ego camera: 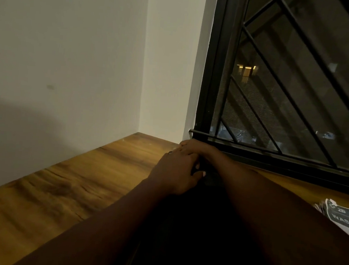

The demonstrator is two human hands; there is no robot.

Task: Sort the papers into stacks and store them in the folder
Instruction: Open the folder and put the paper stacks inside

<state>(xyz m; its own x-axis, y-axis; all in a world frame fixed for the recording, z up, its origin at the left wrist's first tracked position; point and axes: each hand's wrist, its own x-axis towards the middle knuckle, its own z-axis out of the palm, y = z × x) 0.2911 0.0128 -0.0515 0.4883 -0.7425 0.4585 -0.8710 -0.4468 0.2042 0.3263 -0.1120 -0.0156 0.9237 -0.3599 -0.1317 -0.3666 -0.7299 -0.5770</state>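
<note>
Fingers (196, 166) of left hand (173, 173) curl on dark object (212, 179), touching right hand (191, 148)

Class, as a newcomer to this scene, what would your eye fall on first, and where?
Two bare arms reach forward, the left hand and right hand meeting near the far edge of the wooden table over something too dark to identify. Upper right, a black-barred window shows night outside. Printed papers lie at the right edge.
</note>
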